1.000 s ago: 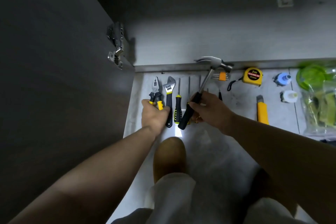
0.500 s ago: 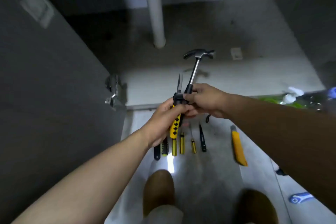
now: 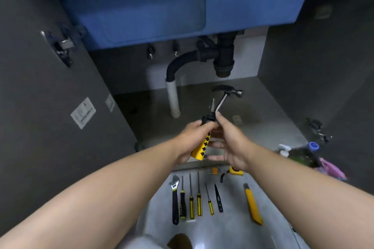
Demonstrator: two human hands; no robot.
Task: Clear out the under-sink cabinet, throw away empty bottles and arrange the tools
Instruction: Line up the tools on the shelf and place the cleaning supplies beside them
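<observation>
Holding 2 tools before the open cabinet (image 3: 263,107), we grip the pliers (image 3: 202,147) in our left hand (image 3: 191,137) and pinch the hammer (image 3: 227,90) with our right hand (image 3: 235,143).

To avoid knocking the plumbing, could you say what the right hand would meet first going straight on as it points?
Probably nothing soon: the right hand, holding the hammer, points into the open cabinet toward the cabinet floor, right of the white pipe; depth is unclear.

Left hand (image 3: 192,139) and right hand (image 3: 232,144), both bare, with forearms (image 3: 101,198) uncovered to the frame's edge. At bottom, a pale trouser leg (image 3: 144,242), blurred, and the rounded toe of a brown shoe (image 3: 180,241).
</observation>
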